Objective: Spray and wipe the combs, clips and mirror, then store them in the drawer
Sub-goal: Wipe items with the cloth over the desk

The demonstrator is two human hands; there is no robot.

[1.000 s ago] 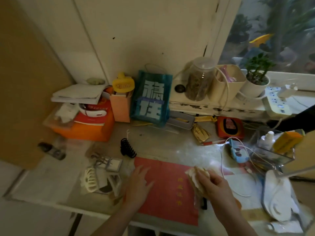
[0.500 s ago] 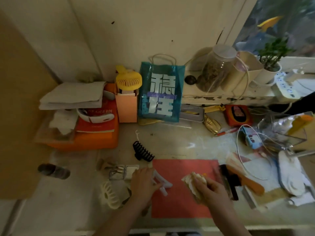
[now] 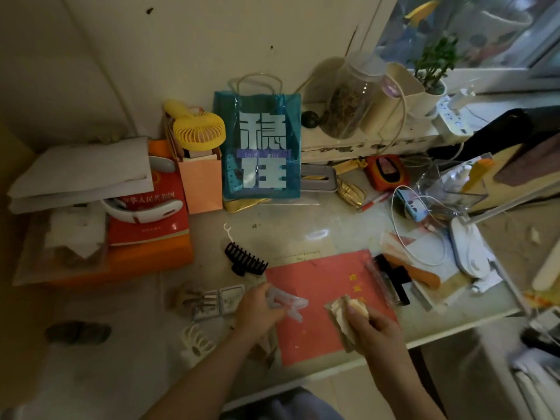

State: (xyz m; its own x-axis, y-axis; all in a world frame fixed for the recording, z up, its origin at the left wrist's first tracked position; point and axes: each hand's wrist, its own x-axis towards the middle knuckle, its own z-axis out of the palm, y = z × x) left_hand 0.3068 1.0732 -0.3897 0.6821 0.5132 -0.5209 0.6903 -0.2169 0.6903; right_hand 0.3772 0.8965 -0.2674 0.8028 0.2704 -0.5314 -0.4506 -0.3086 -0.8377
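While both hands are working low over the red mat (image 3: 318,298), the scene is reading as a wipe step about to start.

Far left, near the counter (image 3: 288,225) edge: a cream claw clip (image 3: 197,341) is lying just left of the left forearm, with a small square mirror (image 3: 231,300) and a tangle of metal clips (image 3: 197,300) just beyond it. These look like a waiting pile, kept within the left hand's reach.

Behind them, a black claw clip (image 3: 246,262) is sitting apart from the mat's far left corner, untouched.

Left hand (image 3: 259,312): fingers are curling round one end of a clear clip (image 3: 288,303), pinching it. The rest of the clip is sticking out to the right of the fingers, over the mat, toward the other hand. Probably held that way to present the free end for wiping.

Right hand (image 3: 372,325): fingers are closing on a wadded cloth (image 3: 348,310), whose loose edge is pointing left at the clip. Cloth and clip are near but apart, not yet touching.

Right of the mat, a black comb (image 3: 394,278) and an orange comb (image 3: 415,272) are lying side by side, likely the next batch. No drawer or spray bottle can be made out.
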